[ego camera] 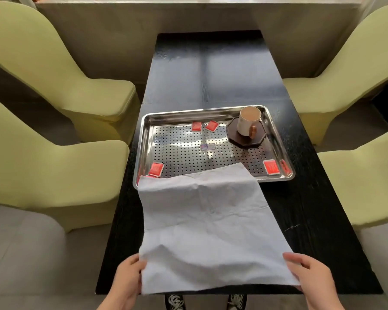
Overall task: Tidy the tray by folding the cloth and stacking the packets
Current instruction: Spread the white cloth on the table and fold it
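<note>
A pale grey cloth (206, 222) lies spread on the black table, its far edge draped over the front rim of the steel tray (143, 135). My left hand (127, 280) grips the cloth's near left corner and my right hand (309, 276) grips its near right corner. Red packets lie scattered on the tray's perforated floor: two at the back (197, 126) (211, 125), one at the front left (156, 169) and one at the front right (271, 167). Another red packet (285, 166) leans against the right rim.
A cream mug (248, 121) stands on a dark octagonal coaster (246, 139) in the tray's back right corner. The black table (211, 70) stretches away beyond the tray. Yellow-green covered chairs (54, 70) (345, 70) flank both sides. My shoes show below the table's near edge.
</note>
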Tool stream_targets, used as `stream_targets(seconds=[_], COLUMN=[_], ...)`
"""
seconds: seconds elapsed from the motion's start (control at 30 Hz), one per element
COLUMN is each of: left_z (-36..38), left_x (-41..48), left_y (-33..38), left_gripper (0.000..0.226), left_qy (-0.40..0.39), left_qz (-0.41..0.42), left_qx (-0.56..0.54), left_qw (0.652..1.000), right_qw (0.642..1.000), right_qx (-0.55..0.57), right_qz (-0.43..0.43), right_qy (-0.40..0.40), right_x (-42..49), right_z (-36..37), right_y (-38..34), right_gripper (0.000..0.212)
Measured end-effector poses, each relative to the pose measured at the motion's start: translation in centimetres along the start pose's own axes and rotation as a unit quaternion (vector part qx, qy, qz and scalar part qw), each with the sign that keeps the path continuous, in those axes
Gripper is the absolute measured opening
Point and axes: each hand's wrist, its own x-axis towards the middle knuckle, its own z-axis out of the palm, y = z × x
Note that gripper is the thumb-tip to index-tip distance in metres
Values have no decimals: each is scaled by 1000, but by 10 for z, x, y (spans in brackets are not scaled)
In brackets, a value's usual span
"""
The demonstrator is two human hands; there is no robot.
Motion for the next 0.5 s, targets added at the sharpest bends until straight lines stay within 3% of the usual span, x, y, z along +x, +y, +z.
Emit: stream_targets(seconds=[0.13,0.27,0.43,0.5], left_z=[-9,-7,-9,-9], left_x=[3,0,5,4], left_y=[12,14,15,12], left_gripper=[26,39,30,39], left_qy=[55,15,-3,-6], left_qz=[57,49,33,53], left_qx=[-31,-67,-100,-37], left_qw=[996,996,994,998], right_qw=[1000,990,983,985], right_qx=[1,79,87,65], right_qz=[7,65,25,-2], right_qy=[-20,-95,-158,-162], right_x=[0,-7,1,6], right_z=[-1,10,10,10], right_y=[15,4,-3,-3], right_gripper=[22,39,61,60])
